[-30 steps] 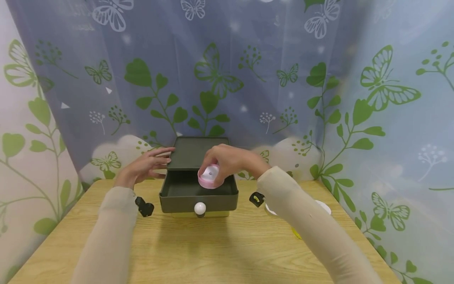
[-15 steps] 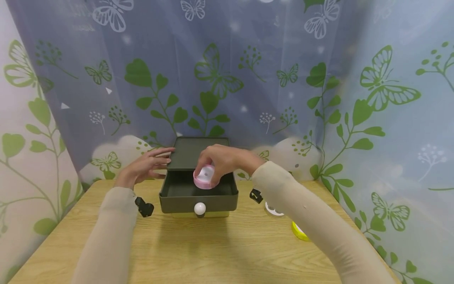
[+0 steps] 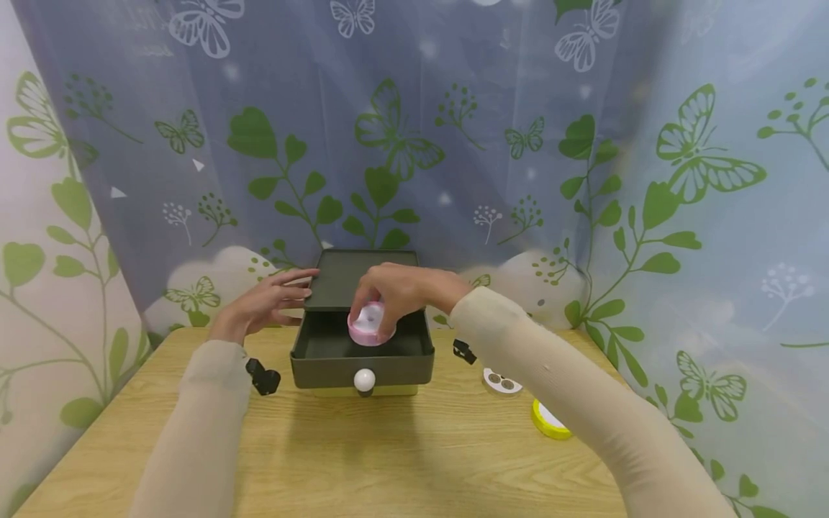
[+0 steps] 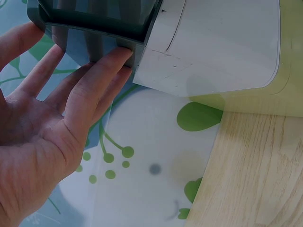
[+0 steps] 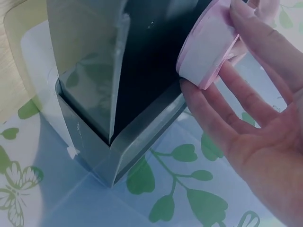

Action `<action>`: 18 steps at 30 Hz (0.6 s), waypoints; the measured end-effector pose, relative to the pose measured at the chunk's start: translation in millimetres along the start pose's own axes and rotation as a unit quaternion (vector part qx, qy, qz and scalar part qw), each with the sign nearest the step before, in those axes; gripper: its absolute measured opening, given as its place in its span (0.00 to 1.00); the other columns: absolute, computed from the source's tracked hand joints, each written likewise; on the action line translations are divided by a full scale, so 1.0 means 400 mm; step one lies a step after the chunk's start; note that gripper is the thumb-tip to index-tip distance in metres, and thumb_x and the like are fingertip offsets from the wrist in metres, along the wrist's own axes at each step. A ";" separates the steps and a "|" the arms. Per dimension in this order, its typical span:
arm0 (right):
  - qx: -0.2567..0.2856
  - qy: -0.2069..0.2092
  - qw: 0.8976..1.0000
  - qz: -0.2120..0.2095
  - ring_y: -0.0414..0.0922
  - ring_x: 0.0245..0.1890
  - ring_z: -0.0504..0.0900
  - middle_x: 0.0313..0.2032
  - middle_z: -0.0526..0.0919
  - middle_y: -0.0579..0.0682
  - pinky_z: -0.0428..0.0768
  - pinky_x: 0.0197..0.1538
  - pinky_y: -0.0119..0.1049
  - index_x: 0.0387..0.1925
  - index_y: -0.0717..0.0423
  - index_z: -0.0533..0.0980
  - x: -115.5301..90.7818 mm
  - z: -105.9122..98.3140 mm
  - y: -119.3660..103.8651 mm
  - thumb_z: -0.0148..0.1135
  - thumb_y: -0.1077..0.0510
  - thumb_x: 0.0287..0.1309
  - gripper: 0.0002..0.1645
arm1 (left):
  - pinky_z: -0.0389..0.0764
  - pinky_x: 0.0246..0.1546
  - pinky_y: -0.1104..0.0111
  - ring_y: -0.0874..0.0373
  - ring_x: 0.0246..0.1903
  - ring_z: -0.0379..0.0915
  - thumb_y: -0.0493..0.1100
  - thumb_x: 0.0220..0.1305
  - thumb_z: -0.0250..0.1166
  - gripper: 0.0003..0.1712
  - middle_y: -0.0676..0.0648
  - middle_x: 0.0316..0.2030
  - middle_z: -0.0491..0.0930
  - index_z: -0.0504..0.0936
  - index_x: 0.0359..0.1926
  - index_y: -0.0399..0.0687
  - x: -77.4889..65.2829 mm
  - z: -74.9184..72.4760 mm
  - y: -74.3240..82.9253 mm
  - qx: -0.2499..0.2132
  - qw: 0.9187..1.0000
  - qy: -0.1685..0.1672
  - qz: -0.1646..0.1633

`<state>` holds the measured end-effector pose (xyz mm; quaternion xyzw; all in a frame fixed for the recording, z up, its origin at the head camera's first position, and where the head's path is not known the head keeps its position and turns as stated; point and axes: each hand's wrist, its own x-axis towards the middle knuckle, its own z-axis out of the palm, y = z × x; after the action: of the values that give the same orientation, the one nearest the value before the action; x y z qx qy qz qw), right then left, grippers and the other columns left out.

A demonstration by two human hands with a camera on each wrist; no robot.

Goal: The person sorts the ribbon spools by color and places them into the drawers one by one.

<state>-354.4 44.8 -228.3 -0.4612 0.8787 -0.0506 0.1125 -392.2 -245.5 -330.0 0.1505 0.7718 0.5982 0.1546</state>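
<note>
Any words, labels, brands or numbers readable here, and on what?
No readable text.
Backdrop: faint pale marks, upper left in the head view, possibly lettering, too blurred to read.
Pink roll: no lettering visible.
White box panel: dark marks, nothing legible.

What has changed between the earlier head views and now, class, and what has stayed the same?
The right hand has shifted slightly left over the drawer, carrying the pink roll it already gripped. Its sleeve moved too, uncovering more of the yellow roll and white disc. Nothing was released. The left hand stayed against the box; the drawer stayed open.
</note>
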 end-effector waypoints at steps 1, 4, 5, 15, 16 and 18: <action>-0.001 -0.002 1.000 0.000 0.42 0.52 0.79 0.55 0.85 0.43 0.78 0.54 0.34 0.52 0.39 0.88 0.001 0.000 -0.002 0.84 0.57 0.45 0.29 | 0.64 0.72 0.35 0.29 0.80 0.38 0.47 0.80 0.55 0.40 0.39 0.84 0.36 0.49 0.84 0.54 0.000 0.000 0.000 0.000 1.000 -0.001 0.000; -0.008 -0.004 1.000 -0.003 0.43 0.53 0.79 0.54 0.85 0.44 0.78 0.55 0.34 0.52 0.40 0.88 0.003 0.001 -0.007 0.85 0.56 0.44 0.29 | 0.64 0.72 0.35 0.29 0.80 0.37 0.48 0.80 0.55 0.40 0.39 0.84 0.36 0.48 0.84 0.54 0.001 -0.001 0.000 0.003 1.000 -0.002 0.000; -0.011 -0.005 1.000 -0.005 0.43 0.53 0.79 0.54 0.85 0.44 0.78 0.54 0.33 0.52 0.40 0.88 0.004 0.002 -0.007 0.85 0.56 0.44 0.29 | 0.64 0.72 0.36 0.29 0.80 0.37 0.48 0.80 0.55 0.40 0.39 0.84 0.36 0.48 0.84 0.54 0.000 -0.001 0.000 0.004 1.000 -0.003 0.000; -0.008 -0.020 1.000 -0.009 0.44 0.52 0.79 0.54 0.85 0.45 0.78 0.52 0.33 0.52 0.42 0.87 0.011 0.018 -0.016 0.85 0.57 0.45 0.29 | 0.64 0.73 0.36 0.30 0.81 0.36 0.48 0.80 0.55 0.39 0.40 0.84 0.36 0.49 0.84 0.55 -0.004 0.003 0.003 0.008 1.000 0.004 -0.005; -0.005 -0.021 1.000 -0.009 0.44 0.52 0.79 0.54 0.85 0.45 0.79 0.51 0.33 0.53 0.42 0.87 0.010 0.020 -0.018 0.85 0.57 0.45 0.29 | 0.64 0.73 0.36 0.30 0.81 0.36 0.48 0.80 0.55 0.39 0.40 0.84 0.36 0.49 0.84 0.55 -0.005 0.003 0.003 0.009 1.000 0.003 -0.005; -0.002 -0.021 1.000 -0.010 0.44 0.51 0.79 0.55 0.85 0.45 0.79 0.50 0.33 0.53 0.43 0.87 0.008 0.024 -0.020 0.85 0.57 0.46 0.29 | 0.64 0.73 0.36 0.30 0.81 0.37 0.48 0.80 0.55 0.39 0.40 0.84 0.36 0.49 0.84 0.55 -0.005 0.003 0.004 0.009 1.000 0.003 -0.003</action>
<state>-347.5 37.6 -236.7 -0.4708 0.8717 -0.0401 0.1296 -389.9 -244.9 -328.7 0.1476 0.7784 0.5907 0.1530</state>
